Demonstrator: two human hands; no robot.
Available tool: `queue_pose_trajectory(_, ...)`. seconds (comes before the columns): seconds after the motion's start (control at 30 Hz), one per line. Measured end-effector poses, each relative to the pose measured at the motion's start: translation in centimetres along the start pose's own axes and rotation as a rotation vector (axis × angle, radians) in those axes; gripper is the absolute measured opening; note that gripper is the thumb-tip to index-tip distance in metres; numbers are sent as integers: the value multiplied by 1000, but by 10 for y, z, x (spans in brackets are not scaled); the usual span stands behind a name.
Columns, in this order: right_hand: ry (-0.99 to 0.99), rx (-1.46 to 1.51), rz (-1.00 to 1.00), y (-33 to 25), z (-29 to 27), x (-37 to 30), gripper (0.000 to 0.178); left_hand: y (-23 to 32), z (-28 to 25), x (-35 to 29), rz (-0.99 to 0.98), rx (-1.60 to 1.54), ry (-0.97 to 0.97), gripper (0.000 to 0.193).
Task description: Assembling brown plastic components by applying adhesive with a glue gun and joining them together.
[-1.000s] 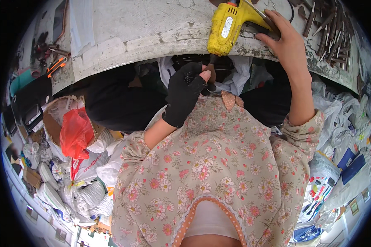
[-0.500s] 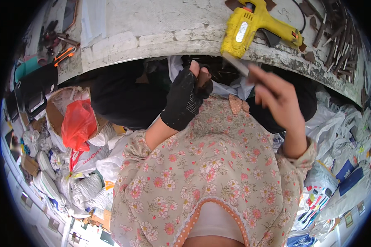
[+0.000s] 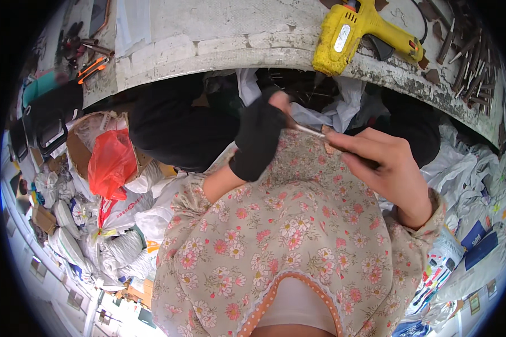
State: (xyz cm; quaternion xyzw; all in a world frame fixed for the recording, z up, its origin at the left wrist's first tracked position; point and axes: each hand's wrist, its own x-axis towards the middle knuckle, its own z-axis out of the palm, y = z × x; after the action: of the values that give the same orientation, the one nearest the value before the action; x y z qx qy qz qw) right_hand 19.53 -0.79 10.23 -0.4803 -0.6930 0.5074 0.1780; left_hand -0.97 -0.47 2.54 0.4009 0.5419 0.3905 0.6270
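Observation:
A black fingerless glove covers my left hand (image 3: 260, 137), whose bare thumb tip presses on a small brown piece (image 3: 289, 119); fingers and motion blur hide most of it. My right hand (image 3: 389, 164) is bare and closed around the dark handle of a knife (image 3: 310, 131) with a narrow metal blade. The blade points left, and its tip end meets the brown piece in front of my chest. Both hands are over my lap, below the near edge of the worn white table (image 3: 219, 50).
A yellow glue gun (image 3: 338, 48) lies at the table edge, nozzle toward me. Several slim brown and metal-tipped tools (image 3: 475, 67) are heaped far right. An orange-and-black cutter (image 3: 93, 68) lies at left. A red plastic bag (image 3: 112, 163) sits in a cardboard box; white bags crowd both sides.
My right hand has come down and the knife blade now meets the brown piece, where before they were apart. My left hand has turned over. The whole view has shifted slightly.

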Motion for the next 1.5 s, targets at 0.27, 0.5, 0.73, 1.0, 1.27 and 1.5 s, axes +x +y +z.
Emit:
queue_pose_trajectory(0.27,-41,-56,-51,9,10,17,32,-4,-8,4,-176,-6,2,17)
queue_pose_trajectory(0.5,-17,189,104,51,43,20,29,-10,-34,10,796,804,-58,23)
queue_pose_trajectory(0.73,179,-370,33,180,108,64,29,59,-132,73,798,738,683,20)
queue_pose_trajectory(1.0,139,-440,-50,220,139,84,32,145,-319,253,256,1694,861,64)
queue_pose_trajectory(1.27,177,-20,266,141,83,36,31,155,-318,307,35,1483,696,75)
queue_pose_trajectory(1.5,280,140,195,65,14,16,25,165,-316,313,-62,1385,746,88)
